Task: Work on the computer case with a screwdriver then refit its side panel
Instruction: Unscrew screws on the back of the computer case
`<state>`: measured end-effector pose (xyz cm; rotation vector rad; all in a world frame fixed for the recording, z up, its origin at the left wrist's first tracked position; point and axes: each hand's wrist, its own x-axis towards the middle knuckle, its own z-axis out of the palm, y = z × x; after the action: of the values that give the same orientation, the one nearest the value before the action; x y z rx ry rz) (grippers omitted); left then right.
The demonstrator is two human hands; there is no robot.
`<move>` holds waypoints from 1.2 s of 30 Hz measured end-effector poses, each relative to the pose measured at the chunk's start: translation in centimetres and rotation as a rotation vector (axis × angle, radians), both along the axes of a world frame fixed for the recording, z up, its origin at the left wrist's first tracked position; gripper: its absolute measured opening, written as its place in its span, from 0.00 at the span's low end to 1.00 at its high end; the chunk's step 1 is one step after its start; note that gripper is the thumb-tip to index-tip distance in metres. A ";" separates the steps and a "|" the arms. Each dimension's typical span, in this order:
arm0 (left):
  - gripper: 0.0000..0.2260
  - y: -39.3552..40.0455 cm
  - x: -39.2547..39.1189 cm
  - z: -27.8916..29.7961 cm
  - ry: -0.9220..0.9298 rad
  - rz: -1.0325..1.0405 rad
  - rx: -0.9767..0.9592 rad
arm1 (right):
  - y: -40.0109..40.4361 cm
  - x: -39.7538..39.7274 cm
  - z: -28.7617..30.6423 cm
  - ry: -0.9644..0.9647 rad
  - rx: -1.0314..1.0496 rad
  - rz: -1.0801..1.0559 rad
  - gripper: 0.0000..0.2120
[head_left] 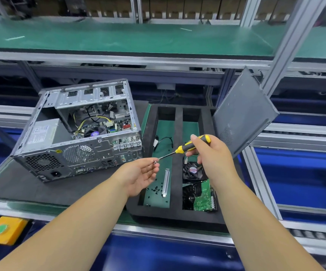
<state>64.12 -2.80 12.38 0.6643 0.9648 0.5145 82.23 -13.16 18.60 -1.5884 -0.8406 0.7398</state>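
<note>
The open computer case point(76, 132) lies on its side on a dark mat at the left, its inside facing up and its rear ports toward me. Leaning upright at the right is the grey side panel point(242, 112). My right hand point(211, 155) grips a yellow-and-black screwdriver point(189, 146) above the foam tray. The shaft points left to my left hand point(140, 176), whose fingertips pinch a small screw point(155, 162) at the tip.
A black foam tray point(177, 153) holds loose black screws point(155, 189), a metal slot cover point(165, 181), a small fan point(193, 170), a cable and a hard drive with a green board point(203, 198). A yellow box with a green button point(3, 229) sits at the near left. Aluminium frame posts rise at the right.
</note>
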 end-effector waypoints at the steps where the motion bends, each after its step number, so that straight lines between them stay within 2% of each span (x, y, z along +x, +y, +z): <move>1: 0.07 0.0 -0.3 0.1 -0.004 0.002 0.005 | 0.1 -0.3 0.0 0.006 0.000 0.010 0.15; 10: 0.06 0.1 -4.6 1.0 0.011 0.091 0.037 | 1.8 -4.0 -0.4 0.039 0.018 0.113 0.12; 17: 0.05 1.1 -8.6 2.0 -0.086 0.277 -0.034 | 3.1 -7.2 -0.2 0.013 0.008 0.288 0.01; 21: 0.06 1.9 -11.5 2.2 -0.159 0.371 -0.045 | 3.8 -10.1 -0.4 -0.069 -0.102 0.396 0.05; 26: 0.07 2.9 -15.1 1.8 -0.181 0.381 -0.049 | 5.3 -14.7 -1.0 -0.088 -0.180 0.471 0.06; 31: 0.09 4.6 -19.0 0.7 -0.154 0.388 -0.068 | 7.3 -19.9 -1.9 -0.097 -0.225 0.465 0.05; 36: 0.10 6.7 -23.9 -1.4 -0.090 0.366 -0.076 | 8.7 -25.9 -3.8 -0.147 -0.391 0.493 0.06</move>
<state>40.22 3.86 11.02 0.3925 1.0206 0.8184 56.36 -4.46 14.83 -1.8141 -1.2793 1.2052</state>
